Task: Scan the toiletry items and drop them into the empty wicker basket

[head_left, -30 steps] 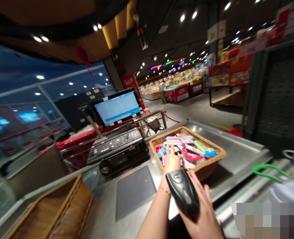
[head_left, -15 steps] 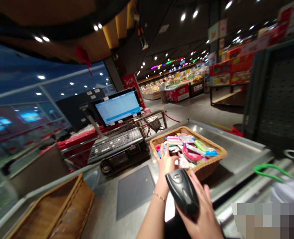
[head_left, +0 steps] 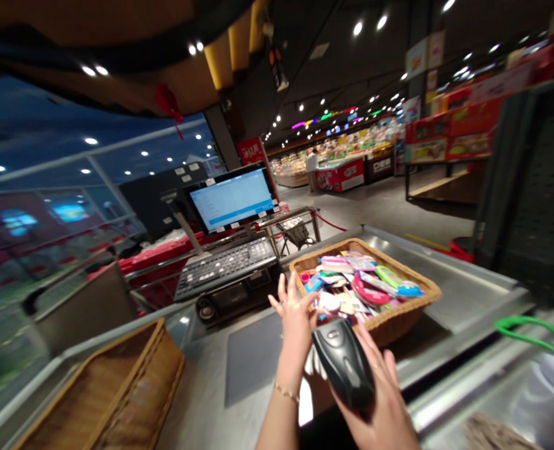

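Holding a black handheld barcode scanner (head_left: pixel 345 369) against the palm of our right grip (head_left: pixel 382 412), we keep the fingers raised along its side, so that grip is only partly closed, yet it clearly has the scanner. Our left grip (head_left: pixel 296 319) is wide open, fingers spread, a thin bracelet (head_left: pixel 286 394) at the wrist, and we can see nothing in it. It sits just beside the near rim of a wicker basket (head_left: pixel 389 328) on the steel worktop (head_left: pixel 450 281). A small round white item (head_left: pixel 328 302) lies by those fingers, though we cannot tell whether they touch it. The basket is heaped with flat pink, blue and green packets (head_left: pixel 366 281), and as things lie, none is in either grip. To our left lie a grey mat (head_left: pixel 253 356) and a long wicker tray (head_left: pixel 117 381). Past the mat stand a keyboard (head_left: pixel 225 262) and a lit till monitor (head_left: pixel 232 199). A green cord (head_left: pixel 530 325) curves along the right edge. Far off, a person (head_left: pixel 311 169) stands by the store's chilled counters (head_left: pixel 340 175) under red shelf displays (head_left: pixel 450 140).
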`<state>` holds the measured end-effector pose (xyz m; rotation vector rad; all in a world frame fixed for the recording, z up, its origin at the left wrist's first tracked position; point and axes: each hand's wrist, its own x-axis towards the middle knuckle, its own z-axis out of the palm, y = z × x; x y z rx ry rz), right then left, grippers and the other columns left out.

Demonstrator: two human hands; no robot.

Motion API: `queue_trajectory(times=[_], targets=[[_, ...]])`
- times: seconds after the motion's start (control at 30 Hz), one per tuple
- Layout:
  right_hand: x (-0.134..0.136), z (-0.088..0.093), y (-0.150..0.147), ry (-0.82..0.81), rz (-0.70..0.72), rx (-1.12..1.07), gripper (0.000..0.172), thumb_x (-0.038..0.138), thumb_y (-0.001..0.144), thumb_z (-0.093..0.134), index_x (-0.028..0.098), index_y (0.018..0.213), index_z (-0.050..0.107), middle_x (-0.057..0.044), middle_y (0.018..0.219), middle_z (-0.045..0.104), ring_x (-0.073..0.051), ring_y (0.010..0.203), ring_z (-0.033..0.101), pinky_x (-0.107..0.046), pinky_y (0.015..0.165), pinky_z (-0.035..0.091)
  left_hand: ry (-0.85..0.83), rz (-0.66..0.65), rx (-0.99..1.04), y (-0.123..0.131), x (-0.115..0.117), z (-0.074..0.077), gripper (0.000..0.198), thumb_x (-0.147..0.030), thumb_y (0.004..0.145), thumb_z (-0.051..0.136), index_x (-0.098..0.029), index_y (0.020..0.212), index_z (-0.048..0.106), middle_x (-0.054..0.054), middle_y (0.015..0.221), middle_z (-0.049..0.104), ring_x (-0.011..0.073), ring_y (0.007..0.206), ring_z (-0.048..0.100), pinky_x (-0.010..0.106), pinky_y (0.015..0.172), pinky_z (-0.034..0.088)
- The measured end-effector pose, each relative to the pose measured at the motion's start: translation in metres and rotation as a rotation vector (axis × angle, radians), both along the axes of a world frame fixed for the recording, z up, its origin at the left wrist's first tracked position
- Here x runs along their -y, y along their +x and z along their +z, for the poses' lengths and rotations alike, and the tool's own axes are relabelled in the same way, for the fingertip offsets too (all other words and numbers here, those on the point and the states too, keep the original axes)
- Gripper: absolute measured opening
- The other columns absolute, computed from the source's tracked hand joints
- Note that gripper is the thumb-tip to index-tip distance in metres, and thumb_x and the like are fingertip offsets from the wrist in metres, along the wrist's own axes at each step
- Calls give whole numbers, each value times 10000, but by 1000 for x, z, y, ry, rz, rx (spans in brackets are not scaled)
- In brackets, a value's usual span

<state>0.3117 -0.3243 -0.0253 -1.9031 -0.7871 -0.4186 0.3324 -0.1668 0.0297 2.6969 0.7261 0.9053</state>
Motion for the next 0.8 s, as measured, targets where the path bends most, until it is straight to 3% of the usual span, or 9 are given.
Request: queue_trajectory(times=[0.4, 0.8], targets=[[-11, -1, -7, 23, 8, 1, 546, 363, 925, 431, 211, 1440, 333, -127, 1479, 452, -299, 1411, 370, -629, 1133, 235, 4, 33, 114, -29, -18, -11, 261, -256, 756, 719, -362, 994, 740, 80, 1545, 366, 371, 1468, 177, 755, 1062, 144], [-16, -1, -10, 6, 46, 23, 625, 256, 881, 462, 208, 1473, 268, -138, 1474, 458, -324, 1410, 366, -647, 1126, 236, -44, 108, 130, -52, -26, -7, 237, -271, 785, 684, -355, 999, 738, 62, 1550, 358, 361, 1475, 153, 751, 1067, 137]])
